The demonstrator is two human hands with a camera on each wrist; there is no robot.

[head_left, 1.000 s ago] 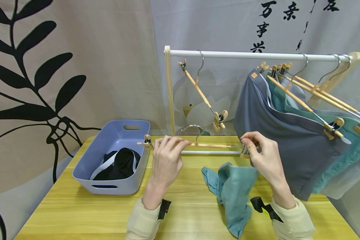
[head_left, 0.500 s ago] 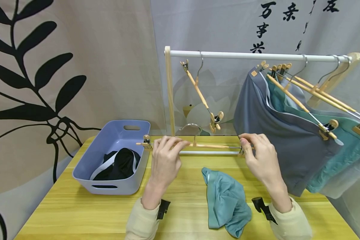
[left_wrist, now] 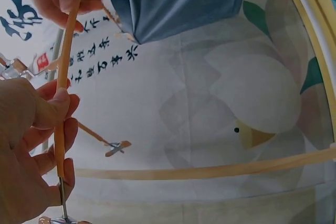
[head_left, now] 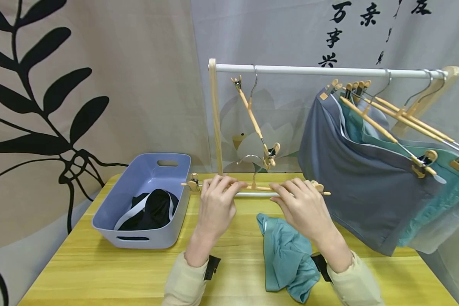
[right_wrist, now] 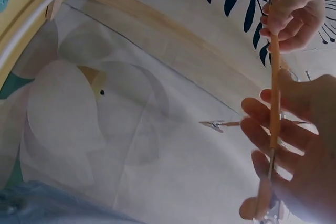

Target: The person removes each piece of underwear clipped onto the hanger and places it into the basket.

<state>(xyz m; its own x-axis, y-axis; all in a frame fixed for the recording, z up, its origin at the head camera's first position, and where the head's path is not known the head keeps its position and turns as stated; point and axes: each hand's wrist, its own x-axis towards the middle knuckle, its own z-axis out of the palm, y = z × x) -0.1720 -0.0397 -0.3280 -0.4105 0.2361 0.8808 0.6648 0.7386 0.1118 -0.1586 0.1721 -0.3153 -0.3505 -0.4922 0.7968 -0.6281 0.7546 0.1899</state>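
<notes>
My left hand [head_left: 216, 208] grips the wooden bar of a clip hanger [head_left: 263, 188] left of its hook, thumb against the bar in the left wrist view. The right hand [head_left: 304, 206] holds the same bar on the other side of the hook; the right wrist view has its fingers [right_wrist: 257, 114] behind the wood. Both end clips carry no cloth, and the hook [head_left: 252, 156] points upward. Below the right hand a crumpled teal garment [head_left: 288, 259] lies on the wooden table [head_left: 237, 263], partly covered by that wrist.
A blue-grey basket [head_left: 153, 243] with a black, white-edged garment [head_left: 158, 210] stands left. Behind the hands is a clothes rack [head_left: 283, 70]. One bare clip hanger [head_left: 254, 119] hangs there, and grey-blue shorts [head_left: 340, 170] and teal garments [head_left: 440, 182] hang at right.
The right hand has moved left from the hanger's right end clip onto the bar. The hanger has shifted slightly right. The teal garment, bunched up at first, has settled flatter on the table.
</notes>
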